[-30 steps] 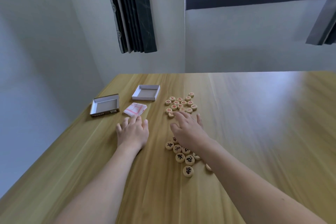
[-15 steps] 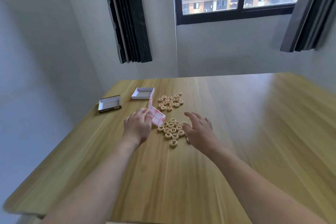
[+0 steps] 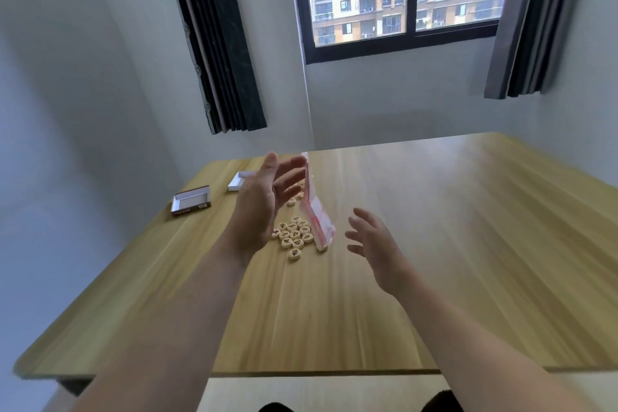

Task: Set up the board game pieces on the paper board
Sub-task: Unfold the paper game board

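Paper board (image 3: pixel 314 211) (folded, blurred) pinched by left hand (image 3: pixel 264 197) fingertips above pieces (image 3: pixel 293 237); right hand (image 3: pixel 371 244) spread, w/ nothing.

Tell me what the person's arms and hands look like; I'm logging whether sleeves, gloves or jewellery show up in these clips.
Both forearms are bare right down to the bottom edge of the picture: no sleeves in sight. The left hand and the right hand wear no gloves. No watch, bracelet or strap shows at either wrist. Motion blur makes it impossible to rule out a thin ring.

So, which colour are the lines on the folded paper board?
Red lines on white paper board, seen in the head view.
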`<state>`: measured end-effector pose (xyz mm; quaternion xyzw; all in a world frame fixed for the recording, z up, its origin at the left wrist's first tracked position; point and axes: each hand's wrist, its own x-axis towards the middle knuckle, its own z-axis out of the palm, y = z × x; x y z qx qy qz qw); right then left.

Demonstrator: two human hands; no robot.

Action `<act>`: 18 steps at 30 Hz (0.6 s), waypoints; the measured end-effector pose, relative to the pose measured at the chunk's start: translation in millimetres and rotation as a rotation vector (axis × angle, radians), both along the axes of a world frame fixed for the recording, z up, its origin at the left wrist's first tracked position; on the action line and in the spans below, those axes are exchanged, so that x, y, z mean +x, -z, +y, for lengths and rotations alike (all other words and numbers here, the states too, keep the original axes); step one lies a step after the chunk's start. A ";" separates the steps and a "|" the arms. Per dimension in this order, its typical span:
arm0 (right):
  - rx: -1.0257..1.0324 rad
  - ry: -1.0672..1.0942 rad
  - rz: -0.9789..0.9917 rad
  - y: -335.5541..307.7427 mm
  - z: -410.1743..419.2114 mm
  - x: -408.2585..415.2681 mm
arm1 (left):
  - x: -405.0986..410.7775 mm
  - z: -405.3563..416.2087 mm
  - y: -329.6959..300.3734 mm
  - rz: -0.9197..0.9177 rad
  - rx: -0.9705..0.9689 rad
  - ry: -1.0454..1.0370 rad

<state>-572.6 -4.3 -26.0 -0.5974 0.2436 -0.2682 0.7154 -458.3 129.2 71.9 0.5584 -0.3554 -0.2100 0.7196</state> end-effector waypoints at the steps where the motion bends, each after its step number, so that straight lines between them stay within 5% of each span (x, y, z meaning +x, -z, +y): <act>1: 0.070 -0.002 -0.035 3.4 -2.0 -5.4 | -7.2 -3.7 2.2 0.094 -0.054 0.041; 5: 0.248 -0.031 -0.115 24.8 -7.5 -24.3 | -26.1 -12.5 28.5 0.373 -0.195 0.131; 11: 0.266 0.013 -0.180 52.0 -11.7 -37.9 | -31.4 -16.7 98.8 0.576 -0.150 -0.004; 18: 0.029 0.091 -0.153 59.0 -7.3 -32.0 | -19.7 -18.6 154.4 0.463 -0.094 -0.109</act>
